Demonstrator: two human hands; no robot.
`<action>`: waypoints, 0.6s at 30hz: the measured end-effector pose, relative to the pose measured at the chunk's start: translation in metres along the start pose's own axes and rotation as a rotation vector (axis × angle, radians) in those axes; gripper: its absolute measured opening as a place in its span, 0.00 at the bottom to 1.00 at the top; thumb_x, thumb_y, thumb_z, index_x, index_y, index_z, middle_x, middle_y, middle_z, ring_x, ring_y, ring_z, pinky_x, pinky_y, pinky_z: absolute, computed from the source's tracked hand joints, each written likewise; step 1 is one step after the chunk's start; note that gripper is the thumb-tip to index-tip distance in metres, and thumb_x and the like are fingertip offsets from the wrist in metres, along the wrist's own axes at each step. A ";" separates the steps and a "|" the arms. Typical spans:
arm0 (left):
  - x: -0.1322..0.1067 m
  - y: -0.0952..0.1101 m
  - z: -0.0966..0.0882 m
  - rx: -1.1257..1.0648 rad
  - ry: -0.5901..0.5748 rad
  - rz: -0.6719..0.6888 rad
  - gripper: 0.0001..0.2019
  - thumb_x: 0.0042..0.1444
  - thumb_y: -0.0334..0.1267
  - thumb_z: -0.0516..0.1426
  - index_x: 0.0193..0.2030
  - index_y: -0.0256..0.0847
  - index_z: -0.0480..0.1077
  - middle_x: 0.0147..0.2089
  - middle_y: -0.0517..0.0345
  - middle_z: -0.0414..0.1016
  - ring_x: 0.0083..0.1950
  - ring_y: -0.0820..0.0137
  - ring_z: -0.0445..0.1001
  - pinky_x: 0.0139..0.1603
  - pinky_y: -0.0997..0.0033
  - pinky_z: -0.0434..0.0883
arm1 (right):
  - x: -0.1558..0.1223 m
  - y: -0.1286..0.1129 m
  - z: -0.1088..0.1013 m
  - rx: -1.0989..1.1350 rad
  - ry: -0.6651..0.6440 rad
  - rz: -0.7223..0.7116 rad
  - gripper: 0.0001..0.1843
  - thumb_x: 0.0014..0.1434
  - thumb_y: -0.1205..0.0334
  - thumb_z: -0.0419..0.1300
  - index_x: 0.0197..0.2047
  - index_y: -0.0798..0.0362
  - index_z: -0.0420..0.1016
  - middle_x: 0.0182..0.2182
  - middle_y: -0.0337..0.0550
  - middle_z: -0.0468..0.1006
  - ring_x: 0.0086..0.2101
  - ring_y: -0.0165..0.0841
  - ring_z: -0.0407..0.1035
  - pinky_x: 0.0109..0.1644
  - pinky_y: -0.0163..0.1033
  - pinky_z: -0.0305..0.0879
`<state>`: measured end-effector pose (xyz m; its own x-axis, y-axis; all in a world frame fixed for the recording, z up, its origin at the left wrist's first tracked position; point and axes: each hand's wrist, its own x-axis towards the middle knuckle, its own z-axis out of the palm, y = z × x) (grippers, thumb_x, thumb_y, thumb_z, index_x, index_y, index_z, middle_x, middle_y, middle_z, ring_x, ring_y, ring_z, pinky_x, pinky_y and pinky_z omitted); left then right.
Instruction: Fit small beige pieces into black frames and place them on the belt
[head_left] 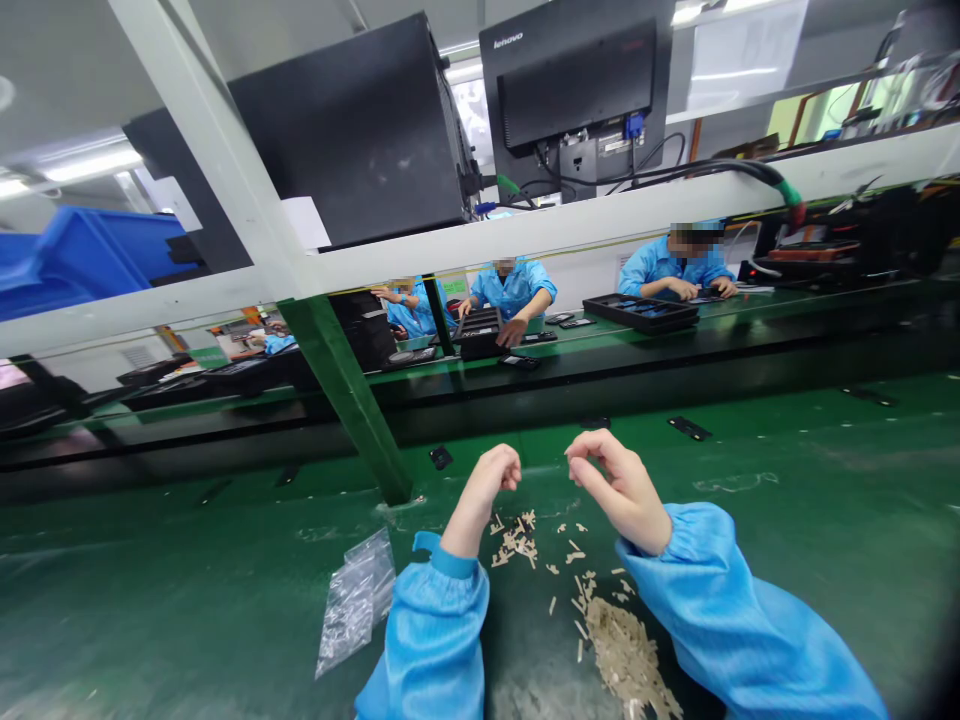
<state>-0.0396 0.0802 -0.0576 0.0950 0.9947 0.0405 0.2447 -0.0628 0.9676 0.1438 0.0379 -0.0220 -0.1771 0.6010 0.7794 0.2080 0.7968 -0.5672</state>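
Note:
My left hand (491,478) is curled into a loose fist above the green mat, its fingers closed; what they hold is too small to see. My right hand (611,478) is beside it, thumb and fingers pinched together, contents also hidden. Both wrists wear blue sleeves. Below the hands lie scattered small beige strips (517,540), and a larger heap of the same beige pieces (622,655) sits by my right forearm. The hands hover a little apart from each other, above the scattered pieces.
A clear plastic bag (354,600) lies left of my left sleeve. A green frame post (352,410) stands just ahead. Small black parts (688,428) lie on the mat. Across the conveyor, people in blue coats work at black trays (641,312). Monitors (574,85) sit on the shelf above.

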 end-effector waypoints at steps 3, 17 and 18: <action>0.019 -0.033 -0.022 0.265 0.199 -0.054 0.04 0.50 0.35 0.47 0.26 0.40 0.59 0.26 0.61 0.63 0.29 0.72 0.66 0.36 0.71 0.64 | 0.000 -0.002 -0.004 0.124 0.010 0.077 0.03 0.61 0.65 0.51 0.35 0.51 0.64 0.25 0.38 0.70 0.25 0.29 0.67 0.30 0.36 0.66; 0.037 -0.110 -0.054 1.062 0.368 -0.245 0.23 0.58 0.54 0.48 0.58 0.53 0.66 0.65 0.47 0.58 0.64 0.49 0.55 0.60 0.50 0.51 | -0.002 -0.012 -0.016 0.289 0.033 0.071 0.08 0.61 0.61 0.54 0.44 0.49 0.67 0.23 0.36 0.66 0.23 0.28 0.63 0.27 0.36 0.61; 0.040 -0.110 -0.053 1.082 0.363 -0.259 0.25 0.57 0.56 0.47 0.58 0.54 0.65 0.64 0.47 0.59 0.63 0.48 0.56 0.59 0.49 0.52 | -0.003 -0.011 -0.016 0.325 0.021 0.077 0.08 0.62 0.60 0.53 0.44 0.50 0.68 0.22 0.35 0.65 0.22 0.28 0.62 0.26 0.35 0.60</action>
<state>-0.1134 0.1307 -0.1490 -0.3168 0.9419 0.1117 0.9268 0.2824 0.2477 0.1571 0.0262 -0.0134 -0.1525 0.6616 0.7342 -0.0978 0.7291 -0.6774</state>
